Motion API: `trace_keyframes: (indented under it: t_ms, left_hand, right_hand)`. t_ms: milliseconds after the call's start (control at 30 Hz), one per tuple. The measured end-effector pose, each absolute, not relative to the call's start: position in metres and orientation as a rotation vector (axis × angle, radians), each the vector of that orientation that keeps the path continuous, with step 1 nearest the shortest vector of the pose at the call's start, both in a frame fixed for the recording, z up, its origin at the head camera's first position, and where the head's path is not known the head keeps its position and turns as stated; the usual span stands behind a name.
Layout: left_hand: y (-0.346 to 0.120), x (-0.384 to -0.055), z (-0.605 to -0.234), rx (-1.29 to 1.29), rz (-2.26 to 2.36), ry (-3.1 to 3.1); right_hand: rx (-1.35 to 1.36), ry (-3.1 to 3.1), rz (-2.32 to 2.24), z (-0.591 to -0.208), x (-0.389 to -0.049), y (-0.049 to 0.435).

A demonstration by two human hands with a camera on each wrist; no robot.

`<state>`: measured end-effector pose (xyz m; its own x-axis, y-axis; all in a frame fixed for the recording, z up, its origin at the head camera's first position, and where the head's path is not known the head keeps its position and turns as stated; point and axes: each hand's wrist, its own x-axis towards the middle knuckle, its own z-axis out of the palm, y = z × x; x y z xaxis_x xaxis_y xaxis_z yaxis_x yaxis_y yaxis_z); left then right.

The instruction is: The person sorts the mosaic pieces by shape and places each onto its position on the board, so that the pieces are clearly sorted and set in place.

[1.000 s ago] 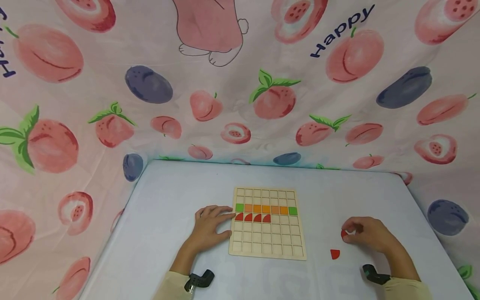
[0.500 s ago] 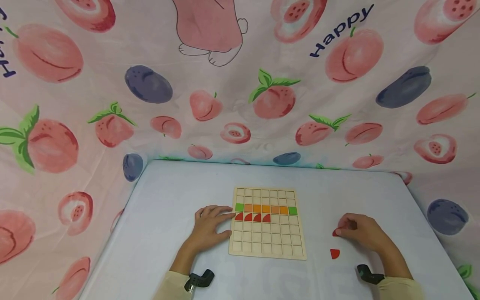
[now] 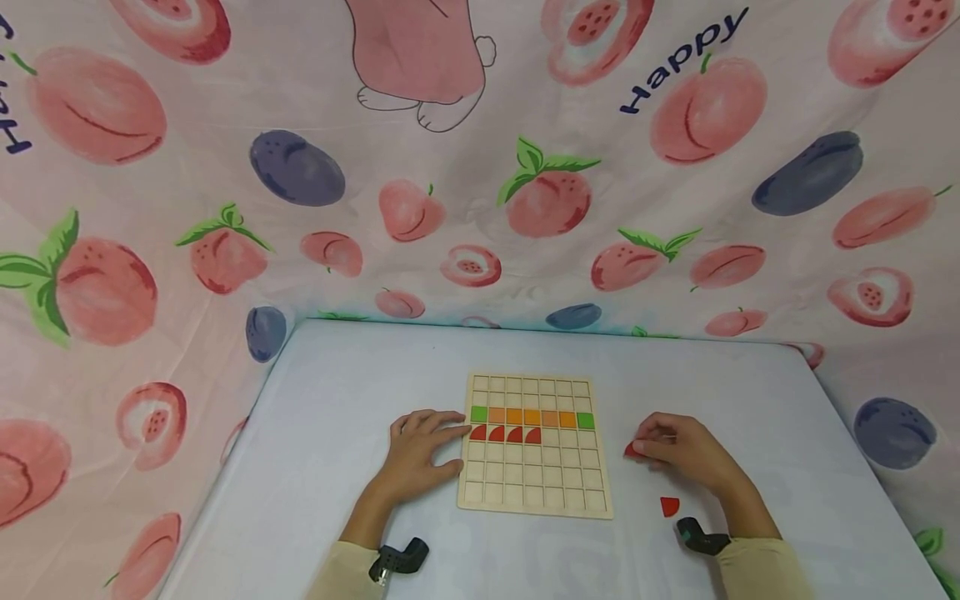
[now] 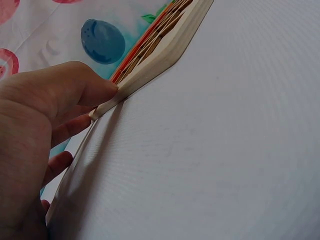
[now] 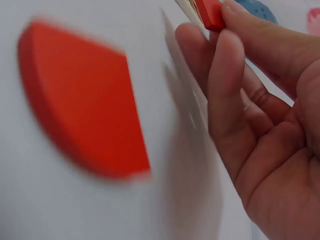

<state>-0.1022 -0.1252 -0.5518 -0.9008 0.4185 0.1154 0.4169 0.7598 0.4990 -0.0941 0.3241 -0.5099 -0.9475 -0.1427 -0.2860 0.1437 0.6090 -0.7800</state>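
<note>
A square wooden grid board [image 3: 532, 479] lies on the white table. One row of it holds green and orange square tiles [image 3: 513, 417]; the row below has several red quarter-circle pieces [image 3: 497, 434] from its left end. My left hand [image 3: 422, 457] rests at the board's left edge, thumb and fingertips against the rim, as the left wrist view also shows. To the right of the board, my right hand [image 3: 678, 450] pinches a red quarter-circle piece [image 5: 210, 13] between thumb and fingertips. Another loose red quarter-circle [image 3: 670, 507] lies on the table below that hand.
Behind the white table [image 3: 360, 367] hangs a pink fruit-print cloth [image 3: 465, 167], which also runs down both sides. Each wrist carries a black camera mount [image 3: 401, 557]. The right sleeve [image 3: 761, 567] comes in from the front edge.
My right hand has moved left toward the board, carrying the pinched red quarter-circle with it. The left hand, the board and the loose red piece have stayed in place.
</note>
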Motion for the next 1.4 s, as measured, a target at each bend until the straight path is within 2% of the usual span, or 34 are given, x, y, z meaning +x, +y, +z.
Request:
trace_keyframes:
  t_ms: [267, 1400]
  left_hand:
    - [-0.126, -0.103, -0.553, 0.708, 0.827, 2.945]
    - [-0.126, -0.102, -0.551, 0.695, 0.829, 2.927]
  right_hand:
    - [-0.077, 2.457, -1.344, -0.512, -0.100, 0.304]
    - [-0.016, 2.513, -1.427, -0.518, -0.120, 0.226]
